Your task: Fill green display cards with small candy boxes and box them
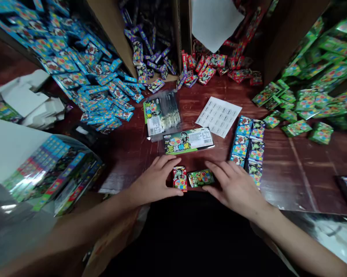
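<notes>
At the front edge of the dark red table, my left hand [154, 179] curves round the left side of a small red box [180, 179], thumb and fingers apart. My right hand [233, 184] is at the right end of a green box [201, 178], its thumb and fingers spread round that end. The green box lies slightly tilted beside the upright red one, with a small gap between them. Beyond them lies a printed header card [187, 141]. Two columns of blue boxes [240, 140] and purple boxes [256, 150] stand right of the card, partly behind my right hand.
Piles of blue boxes [104, 88], purple boxes [150, 54], red boxes [208, 69] and green boxes [323, 100] spill from cartons at the back. A sticker sheet [218, 116] and clear packaging [163, 113] lie mid-table. Wrapped box sets [46, 165] sit at the left.
</notes>
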The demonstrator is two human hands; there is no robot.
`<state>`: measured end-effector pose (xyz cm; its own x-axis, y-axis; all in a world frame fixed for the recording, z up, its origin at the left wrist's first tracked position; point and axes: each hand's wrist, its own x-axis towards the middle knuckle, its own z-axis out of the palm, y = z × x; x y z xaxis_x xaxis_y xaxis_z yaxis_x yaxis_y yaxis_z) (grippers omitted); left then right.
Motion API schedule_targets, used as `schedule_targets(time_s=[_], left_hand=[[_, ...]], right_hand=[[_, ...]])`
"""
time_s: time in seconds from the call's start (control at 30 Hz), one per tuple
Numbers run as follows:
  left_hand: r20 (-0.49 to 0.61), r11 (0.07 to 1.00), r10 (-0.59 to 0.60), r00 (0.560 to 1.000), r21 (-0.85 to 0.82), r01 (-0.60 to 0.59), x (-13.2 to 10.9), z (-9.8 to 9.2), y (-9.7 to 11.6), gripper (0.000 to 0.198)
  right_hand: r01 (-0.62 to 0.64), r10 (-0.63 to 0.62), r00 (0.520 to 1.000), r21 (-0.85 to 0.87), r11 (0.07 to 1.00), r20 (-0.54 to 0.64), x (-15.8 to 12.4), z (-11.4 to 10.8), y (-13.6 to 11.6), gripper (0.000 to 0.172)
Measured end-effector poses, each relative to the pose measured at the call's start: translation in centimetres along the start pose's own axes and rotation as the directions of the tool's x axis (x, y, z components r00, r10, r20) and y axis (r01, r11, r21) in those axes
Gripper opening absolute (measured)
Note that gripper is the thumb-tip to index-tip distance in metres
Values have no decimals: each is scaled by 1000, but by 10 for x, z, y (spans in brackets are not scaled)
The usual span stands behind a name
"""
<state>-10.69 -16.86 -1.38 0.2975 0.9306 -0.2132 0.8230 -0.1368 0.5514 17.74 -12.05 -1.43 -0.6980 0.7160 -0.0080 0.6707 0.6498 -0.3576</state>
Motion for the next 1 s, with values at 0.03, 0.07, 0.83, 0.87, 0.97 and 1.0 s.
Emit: schedule_targets(time_s=[0.03,0.07,0.83,0.87,0.97,1.0], left_hand=[[-5,998,47,999,43,-47,-2,5,2,98],[3,994,88,996,71,-88,-3,10,4,98],[-115,994,92,989,64,-85,-19,45,-9,89],[-85,992,108,991,73,-102,-18,41,-8,96],[4,974,207,978,88,-207,-9,10,-5,117],[1,967,241,970,82,-240,-1,-4,-4,116]], right_hand=[[90,-91,996,17,996,21,4,0,-1,61],[152,-153,987,34,988,52,8,2,-2,62],[159,-189,977,253,954,98,31,43,-10,122],[149,-177,981,262,954,86,31,45,-11,124],[130,-153,987,297,946,55,31,49,-12,125],[128,-150,987,308,943,50,30,49,-12,123]])
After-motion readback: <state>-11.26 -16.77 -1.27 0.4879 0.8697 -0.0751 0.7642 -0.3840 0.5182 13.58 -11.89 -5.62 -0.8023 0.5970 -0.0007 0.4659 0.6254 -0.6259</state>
